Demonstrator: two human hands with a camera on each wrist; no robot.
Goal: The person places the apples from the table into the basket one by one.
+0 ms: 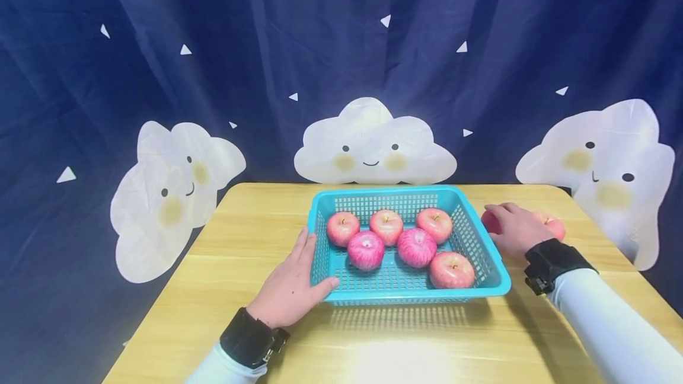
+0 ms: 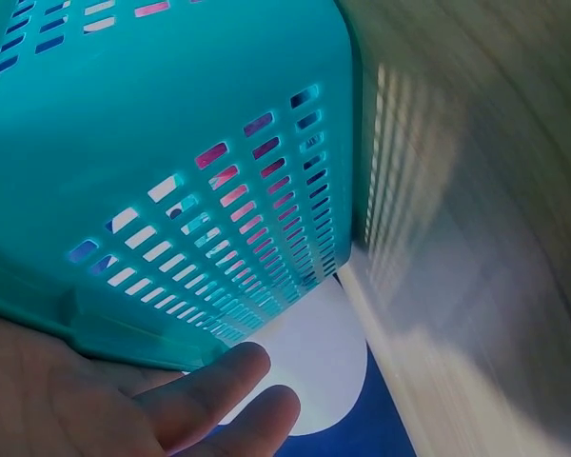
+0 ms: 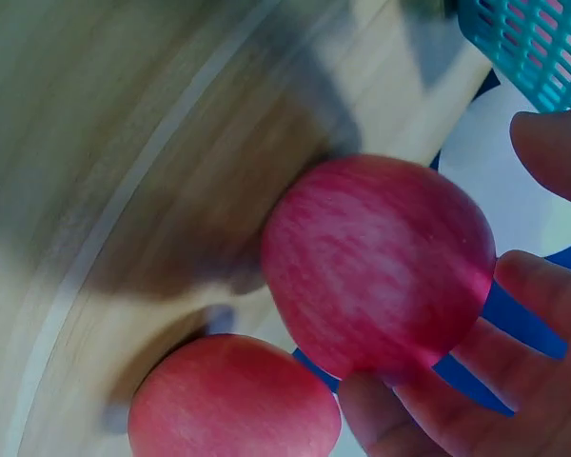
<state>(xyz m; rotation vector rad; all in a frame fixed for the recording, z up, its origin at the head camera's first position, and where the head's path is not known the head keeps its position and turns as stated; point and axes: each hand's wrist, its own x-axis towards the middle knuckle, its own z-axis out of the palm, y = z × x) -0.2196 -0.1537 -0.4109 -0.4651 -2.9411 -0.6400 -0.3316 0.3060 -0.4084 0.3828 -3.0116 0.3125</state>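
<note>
A turquoise plastic basket (image 1: pixel 395 295) with slotted walls stands on the table, holding several red and pink apples (image 1: pixel 365 250). My left hand (image 1: pixel 290 283) rests against the basket's left side with straight fingers, its thumb over the front rim; in the left wrist view, fingers (image 2: pixel 205 400) lie beside the rim. To the right of the basket, my right hand (image 1: pixel 514 230) reaches over a dark red apple (image 3: pixel 379 267). Its fingertips touch that apple, while the thumb (image 3: pixel 557 157) stands apart from it. Another apple (image 1: pixel 552 225) lies just beyond that hand, on the right.
Under everything is a light wooden table (image 1: pixel 213 313). Behind it hangs a dark blue curtain (image 1: pixel 341 28) printed with white triangles and smiling clouds (image 1: pixel 373 147). The basket's right wall stands close beside my right hand.
</note>
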